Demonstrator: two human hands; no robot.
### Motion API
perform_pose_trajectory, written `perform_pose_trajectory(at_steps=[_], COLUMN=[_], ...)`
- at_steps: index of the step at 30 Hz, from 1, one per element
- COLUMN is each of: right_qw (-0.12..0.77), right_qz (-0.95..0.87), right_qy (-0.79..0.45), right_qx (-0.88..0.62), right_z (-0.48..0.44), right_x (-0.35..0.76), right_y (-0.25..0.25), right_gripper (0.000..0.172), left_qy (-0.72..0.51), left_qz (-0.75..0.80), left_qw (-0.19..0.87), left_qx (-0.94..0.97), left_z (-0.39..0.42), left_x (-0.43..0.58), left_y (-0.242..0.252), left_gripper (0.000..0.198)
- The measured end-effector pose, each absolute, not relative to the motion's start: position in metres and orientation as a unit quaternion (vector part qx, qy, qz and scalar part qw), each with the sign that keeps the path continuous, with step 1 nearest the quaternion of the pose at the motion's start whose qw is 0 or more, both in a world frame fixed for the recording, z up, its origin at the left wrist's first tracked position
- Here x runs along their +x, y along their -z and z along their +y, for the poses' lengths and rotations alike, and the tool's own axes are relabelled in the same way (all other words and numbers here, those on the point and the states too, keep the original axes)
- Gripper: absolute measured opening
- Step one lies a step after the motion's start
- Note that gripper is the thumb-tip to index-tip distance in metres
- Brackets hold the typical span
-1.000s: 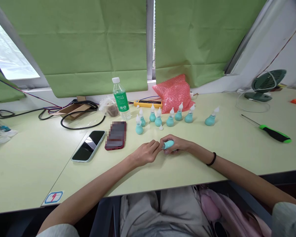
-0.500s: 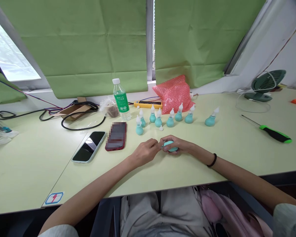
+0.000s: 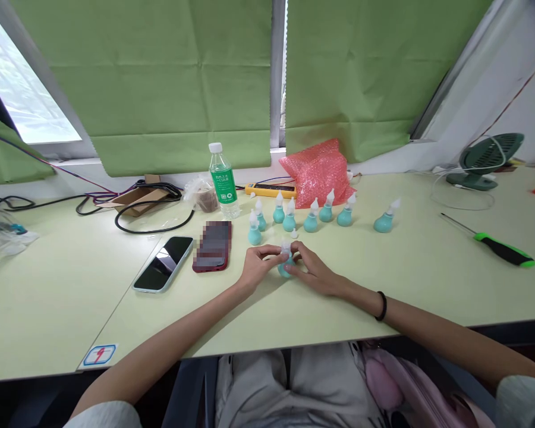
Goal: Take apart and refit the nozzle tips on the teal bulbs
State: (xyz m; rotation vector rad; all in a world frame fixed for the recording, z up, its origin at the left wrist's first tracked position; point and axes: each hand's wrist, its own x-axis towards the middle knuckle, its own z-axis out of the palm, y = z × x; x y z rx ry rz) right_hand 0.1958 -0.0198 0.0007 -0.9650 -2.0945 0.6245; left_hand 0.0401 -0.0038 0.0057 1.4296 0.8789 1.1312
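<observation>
My left hand (image 3: 257,266) and my right hand (image 3: 312,272) meet at the middle of the pale green table (image 3: 383,279). Between their fingertips stands a teal squeeze bulb with a white tip (image 3: 286,260), upright; both hands pinch it. Just behind stands a row of several more teal bulbs with white tips (image 3: 311,219), one of them (image 3: 384,219) apart at the right. A loose white tip (image 3: 294,235) lies right behind my fingers.
Two phones (image 3: 163,271) (image 3: 212,245) lie left of my hands. Behind them stand a water bottle (image 3: 223,180), a pink bubble-wrap bag (image 3: 317,172), a yellow power strip (image 3: 271,189) and black cables (image 3: 151,209). A green-handled screwdriver (image 3: 494,247) and a small fan (image 3: 485,161) sit at the right.
The bulb lay sideways in my right hand; now it stands upright with its white tip on top. Both hands have shifted a little left and away from me.
</observation>
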Motion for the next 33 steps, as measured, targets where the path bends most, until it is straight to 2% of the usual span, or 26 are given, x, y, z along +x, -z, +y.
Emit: perform_pose_trajectory(at_steps=[3,5,7,10,13,16,19,23,26,33], right_qw=[0.399,0.438,0.435,0.39,0.385,0.422,0.462,0.428,0.416,0.414], right_qz=[-0.808,-0.774,-0.748,-0.734,-0.728,-0.726,-0.682,-0.643,-0.644,-0.65], right_qy=[-0.172,-0.1,-0.06,-0.071,-0.089,-0.152,-0.319,-0.521,-0.551,-0.53], right_qx=[-0.397,-0.445,-0.497,-0.552,-0.561,-0.521,-0.468,-0.364,-0.332,-0.354], right_z=[-0.009,0.006,0.024,0.048,0.061,0.061,0.052,0.036,0.03,0.028], right_x=[0.202,0.21,0.219,0.226,0.226,0.223,0.22,0.217,0.215,0.216], right_y=[-0.001,0.001,0.006,0.016,0.023,0.02,0.009,-0.007,-0.01,-0.011], right_gripper=[0.026,0.034,0.041,0.043,0.032,0.022,0.022,0.022,0.021,0.022], left_qy=[-0.481,-0.483,-0.479,-0.452,-0.419,-0.405,-0.39,-0.374,-0.37,-0.365], left_qz=[0.382,0.382,0.377,0.358,0.355,0.369,0.379,0.381,0.374,0.376], left_qw=[0.571,0.58,0.583,0.608,0.622,0.57,0.494,0.465,0.473,0.481], left_qx=[0.545,0.533,0.538,0.546,0.558,0.612,0.678,0.706,0.706,0.703], left_z=[-0.001,-0.001,-0.001,0.001,0.004,0.009,0.013,0.015,0.014,0.012], left_x=[0.037,0.036,0.035,0.035,0.035,0.032,0.027,0.023,0.023,0.023], left_y=[-0.006,-0.007,-0.009,-0.008,-0.006,-0.004,-0.004,-0.003,-0.003,-0.006], left_gripper=[0.019,0.018,0.018,0.019,0.021,0.025,0.027,0.029,0.03,0.032])
